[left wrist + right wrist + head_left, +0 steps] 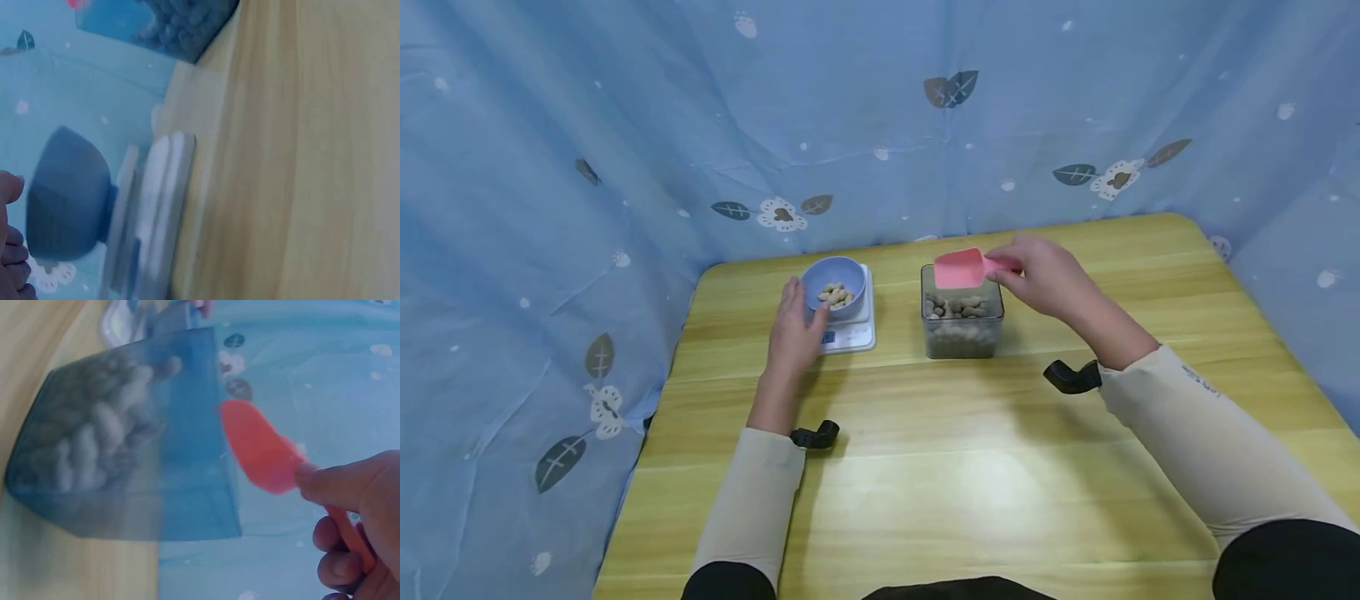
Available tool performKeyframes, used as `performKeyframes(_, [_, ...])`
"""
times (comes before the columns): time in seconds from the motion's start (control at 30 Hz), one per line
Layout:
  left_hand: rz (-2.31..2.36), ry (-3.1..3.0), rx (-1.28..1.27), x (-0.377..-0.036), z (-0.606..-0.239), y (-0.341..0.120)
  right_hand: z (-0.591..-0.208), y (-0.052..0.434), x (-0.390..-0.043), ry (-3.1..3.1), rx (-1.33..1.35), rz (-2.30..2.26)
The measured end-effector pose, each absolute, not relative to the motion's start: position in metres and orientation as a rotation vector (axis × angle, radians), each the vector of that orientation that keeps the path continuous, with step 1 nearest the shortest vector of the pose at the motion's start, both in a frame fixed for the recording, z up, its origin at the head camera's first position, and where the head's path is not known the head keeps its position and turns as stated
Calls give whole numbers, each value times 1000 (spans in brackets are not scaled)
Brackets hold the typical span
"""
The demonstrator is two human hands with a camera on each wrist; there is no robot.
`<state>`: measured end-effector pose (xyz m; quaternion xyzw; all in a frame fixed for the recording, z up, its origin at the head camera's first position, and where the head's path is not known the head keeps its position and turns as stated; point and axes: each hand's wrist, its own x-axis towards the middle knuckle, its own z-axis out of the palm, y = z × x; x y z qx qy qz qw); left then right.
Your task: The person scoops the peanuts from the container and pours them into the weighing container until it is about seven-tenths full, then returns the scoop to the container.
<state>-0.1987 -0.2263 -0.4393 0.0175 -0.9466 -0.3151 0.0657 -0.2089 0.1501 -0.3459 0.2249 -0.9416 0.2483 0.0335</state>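
My right hand (1042, 271) grips the handle of a pink scoop (958, 268), holding it above a clear grey box (962, 340) of unshelled peanuts (957, 307). Inside the scoop I see no peanuts. In the right wrist view the scoop (259, 447) is beside the box's open top. A purple-blue bowl (851, 311) with several peanuts (835, 294) stands on a white kitchen scale (853, 337). Around the bowl's left and front side is my left hand (796, 329), its fingers loosely spread near the rim; whether they touch it is unclear.
The wooden table (925, 467) carries the scale at left and the box at centre. A blue patterned curtain (865, 125) hangs along the back and sides. Each wrist wears a black camera mount (816, 435).
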Motion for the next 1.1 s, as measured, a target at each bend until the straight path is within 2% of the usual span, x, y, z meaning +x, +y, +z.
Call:
performKeyframes(0.17, [-961, -2790, -51, -195, -426, -209, -356, 152, -204, -2871, 778, 602])
performKeyframes(0.37, [-970, -2728, -311, -185, -413, -174, -360, 146, -203, -2902, 772, 502])
performKeyframes(0.7, [-973, -2830, -624, -175, -414, -110, -369, 147, -200, -2933, 731, 470])
performKeyframes(0.93, [-903, -2871, -656, -176, -422, -97, -363, 148, -201, -2858, 811, 370])
performKeyframes(1.1, [-909, -2858, -661, -177, -424, -95, -352, 144, -200, -2744, 872, 88])
